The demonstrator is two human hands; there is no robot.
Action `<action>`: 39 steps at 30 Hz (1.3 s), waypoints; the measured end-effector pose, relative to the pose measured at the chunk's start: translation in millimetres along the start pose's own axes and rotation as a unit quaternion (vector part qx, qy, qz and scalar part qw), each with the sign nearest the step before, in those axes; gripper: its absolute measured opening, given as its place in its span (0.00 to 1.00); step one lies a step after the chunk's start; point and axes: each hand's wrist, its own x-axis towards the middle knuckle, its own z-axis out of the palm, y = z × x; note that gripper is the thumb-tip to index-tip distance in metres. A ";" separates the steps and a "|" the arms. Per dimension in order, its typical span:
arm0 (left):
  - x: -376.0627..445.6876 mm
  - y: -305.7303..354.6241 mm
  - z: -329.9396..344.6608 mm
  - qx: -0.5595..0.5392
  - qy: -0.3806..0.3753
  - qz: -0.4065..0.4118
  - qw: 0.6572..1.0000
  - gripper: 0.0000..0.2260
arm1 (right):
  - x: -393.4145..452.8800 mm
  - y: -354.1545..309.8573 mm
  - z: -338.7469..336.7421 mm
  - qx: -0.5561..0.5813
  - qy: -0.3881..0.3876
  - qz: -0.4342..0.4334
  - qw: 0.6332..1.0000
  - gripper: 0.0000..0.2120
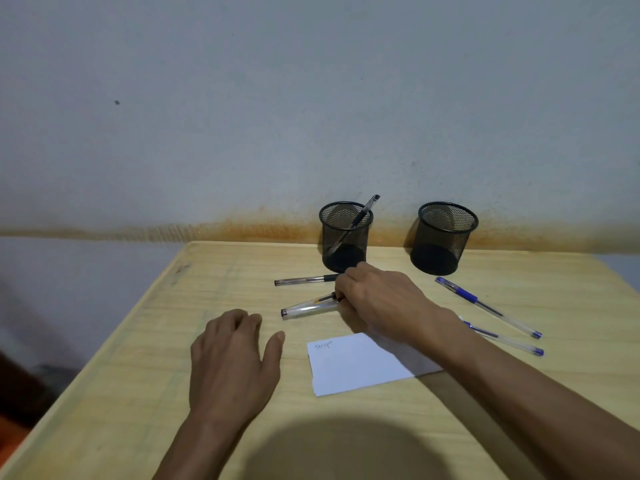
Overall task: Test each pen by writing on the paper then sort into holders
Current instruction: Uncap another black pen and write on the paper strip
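the right hand (377, 299) lies just above the sheet of white paper (360, 365), its fingers curled round the grip end of a clear-barrelled black pen (306, 307) that lies nearly flat on the wooden table (138, 358), pointing left of the paper's top edge. the left hand (232, 362) rests palm down on the table left of the paper, fingers relaxed and holding nothing. the paper carries a small scribble (324, 345) near its top left corner. a second black pen (304, 280) lies further beyond the paper, past the held pen. behind that stands the left mesh holder (346, 237) with one black pen (363, 213) leaning inside. the right mesh holder (443, 237) stands beyond the paper's right side. two blue pens (485, 306) (502, 339) lie right of the paper, slanting.
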 end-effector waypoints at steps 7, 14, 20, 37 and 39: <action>-5.7 18.8 -22.5 -0.154 0.022 0.007 0.988 0.15 | -27.7 -14.2 -40.3 0.235 0.148 0.042 0.960 0.13; -16.2 77.8 -63.2 -0.294 0.075 0.198 0.932 0.14 | -65.2 -38.5 -57.2 0.585 0.249 0.186 0.749 0.03; -16.9 94.1 -69.1 -0.263 0.108 0.249 0.926 0.08 | -84.3 -39.7 -62.9 0.639 0.270 0.221 0.686 0.10; 9.7 7.2 -14.0 -0.102 -0.035 0.023 0.994 0.14 | -108.3 2.3 -50.3 0.666 0.307 0.296 0.612 0.12; 11.8 6.6 -8.1 -0.101 -0.049 0.020 0.993 0.09 | -110.7 -3.1 -41.6 0.665 0.292 0.304 0.616 0.13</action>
